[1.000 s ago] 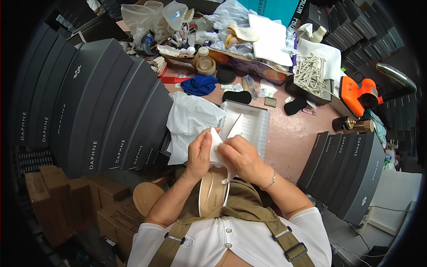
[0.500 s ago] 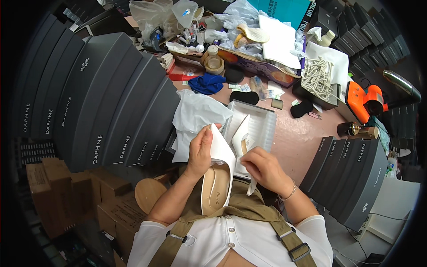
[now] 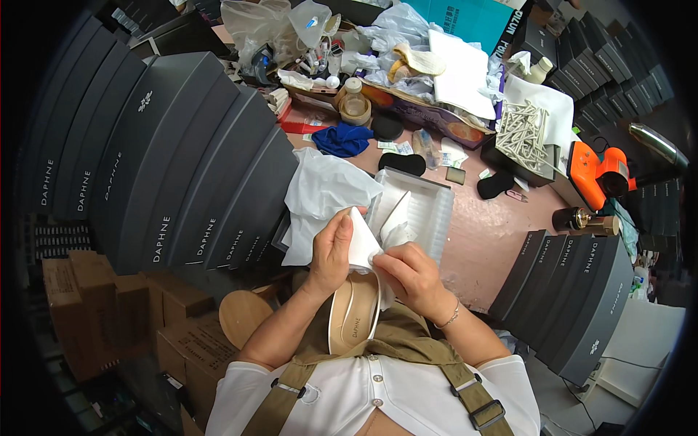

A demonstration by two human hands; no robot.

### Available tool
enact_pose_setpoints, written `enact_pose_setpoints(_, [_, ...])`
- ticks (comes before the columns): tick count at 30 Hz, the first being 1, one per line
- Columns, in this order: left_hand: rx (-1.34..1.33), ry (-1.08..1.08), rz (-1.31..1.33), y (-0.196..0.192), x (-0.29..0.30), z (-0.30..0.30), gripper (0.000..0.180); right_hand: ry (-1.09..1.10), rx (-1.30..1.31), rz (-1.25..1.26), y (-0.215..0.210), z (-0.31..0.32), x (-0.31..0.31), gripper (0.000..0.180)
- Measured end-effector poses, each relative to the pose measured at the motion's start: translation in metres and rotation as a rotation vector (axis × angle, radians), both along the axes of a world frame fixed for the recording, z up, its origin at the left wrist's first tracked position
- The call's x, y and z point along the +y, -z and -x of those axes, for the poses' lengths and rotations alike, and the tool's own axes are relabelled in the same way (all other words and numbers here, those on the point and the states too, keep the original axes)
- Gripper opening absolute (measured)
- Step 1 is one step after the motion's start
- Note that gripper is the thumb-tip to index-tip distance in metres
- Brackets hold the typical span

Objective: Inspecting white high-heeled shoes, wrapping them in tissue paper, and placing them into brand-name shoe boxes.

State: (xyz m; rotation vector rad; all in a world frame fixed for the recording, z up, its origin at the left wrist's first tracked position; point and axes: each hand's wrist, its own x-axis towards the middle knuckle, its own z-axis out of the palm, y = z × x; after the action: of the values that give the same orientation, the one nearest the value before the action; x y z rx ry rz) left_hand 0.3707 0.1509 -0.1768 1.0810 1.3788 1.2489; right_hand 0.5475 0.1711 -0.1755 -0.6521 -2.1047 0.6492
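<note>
My left hand (image 3: 332,251) grips a white pointed pump (image 3: 354,316) by its toe end, thumb on top. The shoe's beige insole faces up, and its heel end is toward my body. The fingers of my right hand (image 3: 416,276) are pinched on a thin white cloth or tissue (image 3: 387,296) and press against the shoe's white upper near its opening. Just beyond my hands, a second white pump (image 3: 397,216) lies in an open shoebox (image 3: 436,195) with a pale ribbed lining. White wrapping paper (image 3: 320,190) spreads over the box's left side.
Dark shoeboxes stand in a large stack (image 3: 171,160) on the left and a smaller stack (image 3: 567,298) on the right. Beyond lie a blue cloth (image 3: 342,139), black pads (image 3: 401,163) and a box of white sticks (image 3: 525,131). An orange device (image 3: 592,171) stands at right.
My right hand has moved left and slightly down from beside the boxed pump onto the held pump's upper, bringing the white cloth or tissue against it. My left hand keeps its grip.
</note>
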Motion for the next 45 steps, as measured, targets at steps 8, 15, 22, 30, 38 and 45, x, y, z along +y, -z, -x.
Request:
enact_pose_setpoints(8, [0.015,-0.028,-0.024,0.009,-0.002,-0.007,0.044,0.016,-0.079,0.022,-0.011,0.016,0.013,0.025])
enact_pose_setpoints(15, [-0.005,-0.033,-0.005,0.006,-0.001,-0.006,0.044,0.012,-0.049,-0.005,-0.011,0.017,0.019,0.026])
enact_pose_setpoints(22, [-0.021,-0.002,0.068,0.007,-0.002,-0.003,0.044,-0.043,-0.117,0.013,0.001,-0.001,0.001,0.027])
enact_pose_setpoints(30, [-0.031,0.001,0.036,0.009,-0.001,-0.002,0.043,-0.068,-0.067,0.088,-0.004,0.001,0.009,0.022])
enact_pose_setpoints(38, [-0.109,0.059,0.039,0.009,0.005,-0.017,0.044,0.248,0.237,0.124,-0.008,0.026,0.076,0.014])
enact_pose_setpoints(45, [-0.054,0.042,0.056,0.007,0.006,-0.005,0.044,0.139,0.203,0.795,0.034,-0.019,0.027,0.01])
